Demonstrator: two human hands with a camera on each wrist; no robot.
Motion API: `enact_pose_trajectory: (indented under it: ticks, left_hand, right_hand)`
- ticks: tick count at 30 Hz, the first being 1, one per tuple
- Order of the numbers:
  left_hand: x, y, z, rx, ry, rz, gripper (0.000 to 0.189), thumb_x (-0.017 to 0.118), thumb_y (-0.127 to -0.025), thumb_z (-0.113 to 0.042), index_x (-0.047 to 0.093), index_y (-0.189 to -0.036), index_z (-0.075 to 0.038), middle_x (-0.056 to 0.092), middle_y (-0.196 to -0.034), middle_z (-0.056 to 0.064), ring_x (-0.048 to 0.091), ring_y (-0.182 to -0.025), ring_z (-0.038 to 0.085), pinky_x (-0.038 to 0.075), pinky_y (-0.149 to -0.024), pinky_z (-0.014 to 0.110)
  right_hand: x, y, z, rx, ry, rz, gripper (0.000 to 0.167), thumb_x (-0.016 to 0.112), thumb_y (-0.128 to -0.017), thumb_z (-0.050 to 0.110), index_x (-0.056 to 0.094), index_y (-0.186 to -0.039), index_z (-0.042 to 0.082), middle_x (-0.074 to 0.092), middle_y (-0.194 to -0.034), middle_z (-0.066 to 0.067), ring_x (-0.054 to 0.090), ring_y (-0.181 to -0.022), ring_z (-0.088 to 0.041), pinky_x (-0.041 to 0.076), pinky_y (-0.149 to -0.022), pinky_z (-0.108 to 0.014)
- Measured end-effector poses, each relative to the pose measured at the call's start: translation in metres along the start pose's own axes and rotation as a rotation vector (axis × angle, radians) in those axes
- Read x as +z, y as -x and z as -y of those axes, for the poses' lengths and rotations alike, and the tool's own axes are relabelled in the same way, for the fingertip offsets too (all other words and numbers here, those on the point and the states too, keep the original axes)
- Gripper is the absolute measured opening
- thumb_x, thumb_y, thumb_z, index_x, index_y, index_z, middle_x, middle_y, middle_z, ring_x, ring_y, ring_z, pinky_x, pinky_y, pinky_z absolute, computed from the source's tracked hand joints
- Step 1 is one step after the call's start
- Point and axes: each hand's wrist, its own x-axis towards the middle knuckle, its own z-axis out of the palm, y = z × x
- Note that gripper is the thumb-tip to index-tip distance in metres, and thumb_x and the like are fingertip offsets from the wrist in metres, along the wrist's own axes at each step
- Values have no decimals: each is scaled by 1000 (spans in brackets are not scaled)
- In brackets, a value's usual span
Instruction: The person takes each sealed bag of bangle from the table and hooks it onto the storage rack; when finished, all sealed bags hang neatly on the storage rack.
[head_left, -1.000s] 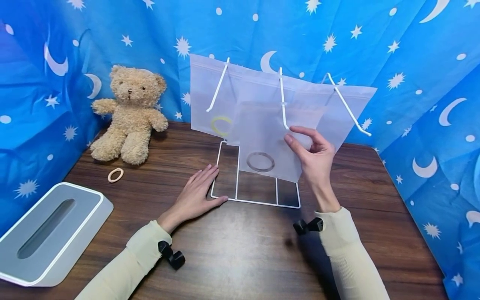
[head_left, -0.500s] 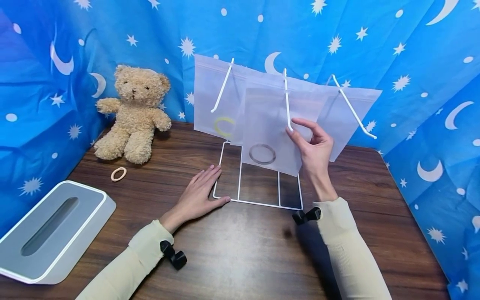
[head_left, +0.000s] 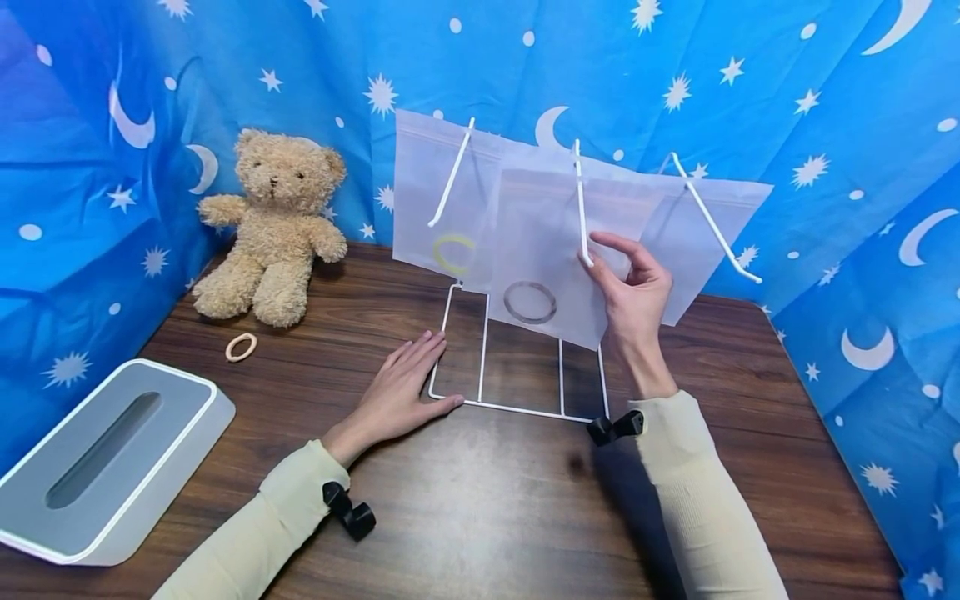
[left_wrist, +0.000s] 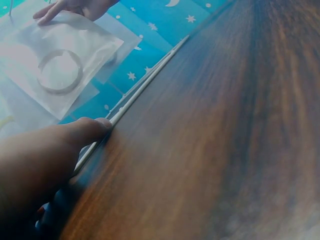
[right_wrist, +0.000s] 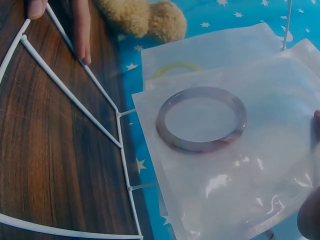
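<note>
A white wire rack stands on the table, with frosted bags hanging at its three hooks. The front bag hangs on the middle hook and holds a grey-brown bangle. Behind it, the left-hand bag holds a yellow bangle. My right hand is at the end of the middle hook, in front of the bag; its thumb touches the tip, with a gap to the index finger. My left hand lies flat, its thumb on the rack's front base wire and fingertips at its left side.
On the left, a teddy bear sits against the blue star-and-moon curtain. A pale wooden ring lies in front of it. A grey and white tissue box stands at the near left of the wooden table.
The front bag has slid back and up along the middle hook. My right thumb and index finger have parted slightly, and the index finger sits a little higher. The left hand stays put.
</note>
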Motion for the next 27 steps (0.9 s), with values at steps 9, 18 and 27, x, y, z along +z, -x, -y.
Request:
enact_pose_trajectory:
  ticks: [9, 18, 27]
  left_hand:
    - [1, 0, 1, -4, -2, 2, 92, 60, -88, -64, 34, -151, -2, 29, -158, 9, 20, -146, 25, 15, -117, 44]
    - [3, 1, 2, -2, -6, -5, 93, 59, -87, -64, 34, -151, -2, 29, -158, 8, 20, -146, 24, 15, -117, 43]
    - [2, 0, 2, -3, -11, -3, 94, 58, -87, -66, 34, -151, -2, 29, -158, 8, 20, -146, 23, 15, -117, 43]
  right_hand:
    - [-6, -5, -14, -1, -6, -8, 32, 81, -75, -8, 74, -106, -4, 71, -104, -15, 65, -70, -11, 51, -59, -21]
    - [-8, -4, -18, -10, -15, 17, 33, 80, -75, -9, 73, -107, -5, 70, -105, -16, 67, -64, -13, 49, -54, -20]
    - [-7, -1, -6, 8, 19, 64, 30, 79, -77, -8, 73, -107, -5, 71, -102, -15, 57, -49, -9, 42, -46, -18]
